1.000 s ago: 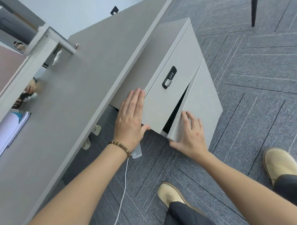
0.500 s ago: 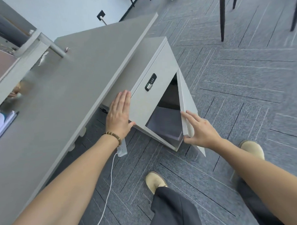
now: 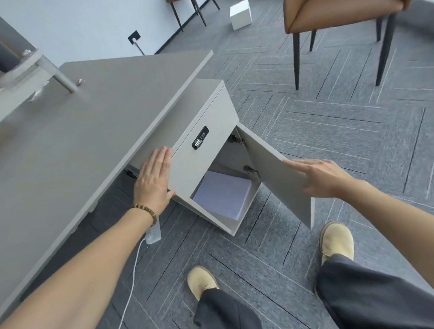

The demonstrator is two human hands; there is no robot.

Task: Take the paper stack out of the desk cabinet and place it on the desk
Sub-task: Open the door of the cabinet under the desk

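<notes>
**Cabinet open, paper stack not yet touched**

Item: paper stack [image 3: 223, 192], white, lying flat on the floor of the desk cabinet [image 3: 203, 110], under the counter [image 3: 85, 125]. One corner points out toward the opening; its long axis runs from the front deep into the cabinet.

Door [image 3: 278, 176]: swung wide to the right on its hinges.

Left hand [image 3: 153, 180]: fingers open and flat, pressed on the cabinet's left front edge, just beside the opening. Holds nothing.

Right hand [image 3: 321, 176]: fingers spread, resting on the door's outer edge. Holds nothing.

Relation: the stack lies between the hands, lower and further in. The left hand looks nearer.
</notes>
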